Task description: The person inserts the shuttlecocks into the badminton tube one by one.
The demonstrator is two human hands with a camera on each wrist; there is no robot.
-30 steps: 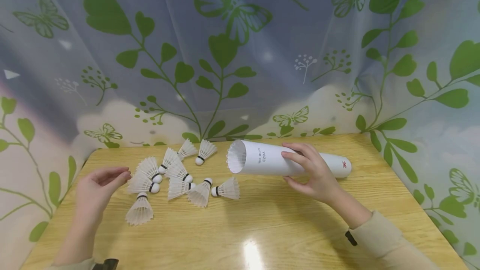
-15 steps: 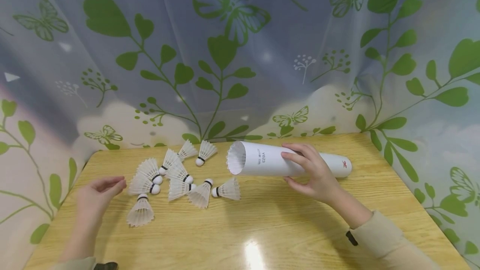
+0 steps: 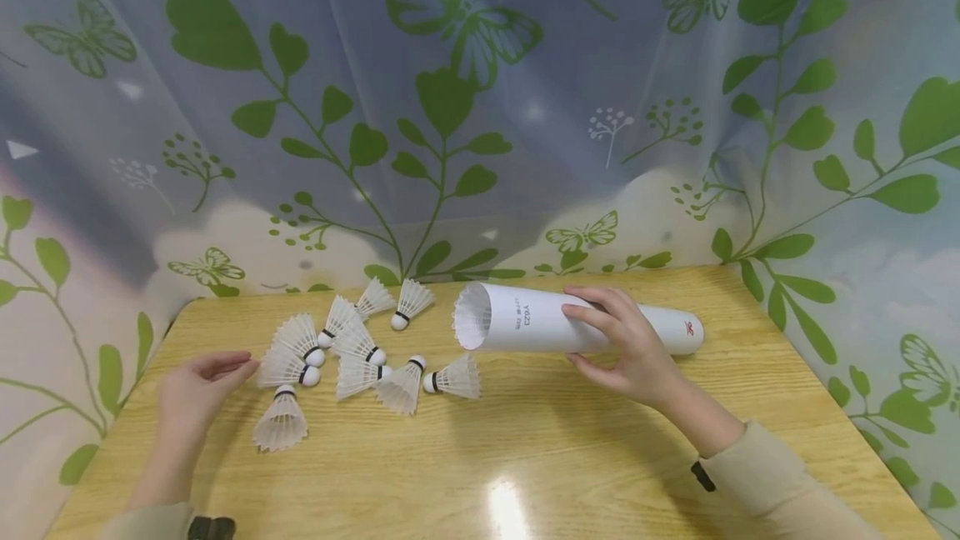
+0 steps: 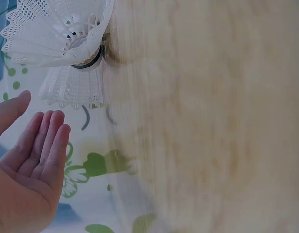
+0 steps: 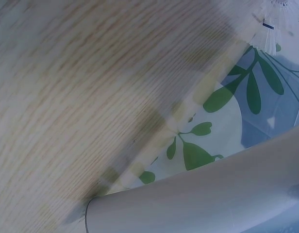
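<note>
White shuttlecocks, several of them, lie in a loose cluster on the left half of the table. My left hand [image 3: 193, 394], fingers extended and holding nothing, is beside the leftmost shuttlecock [image 3: 281, 367]; another shuttlecock [image 3: 281, 422] lies nearer to me. In the left wrist view, the left hand [image 4: 30, 170] is below a shuttlecock [image 4: 38, 39], with a gap between them. My right hand [image 3: 626, 348] grips a white tube [image 3: 532, 319] around its middle. The tube's mouth faces left, and a scalloped white edge shows there. Its far end points right.
The wooden table [image 3: 540, 457] runs back to a curtain [image 3: 525, 148] with green leaves and butterflies. A single shuttlecock [image 3: 453, 377] lies just below the tube's mouth, and another shuttlecock [image 3: 411, 304] is near the back edge.
My left hand has dropped slightly towards me since a second ago, and its fingertips have edged back right in the last half second. The right hand and tube have stayed in place.
</note>
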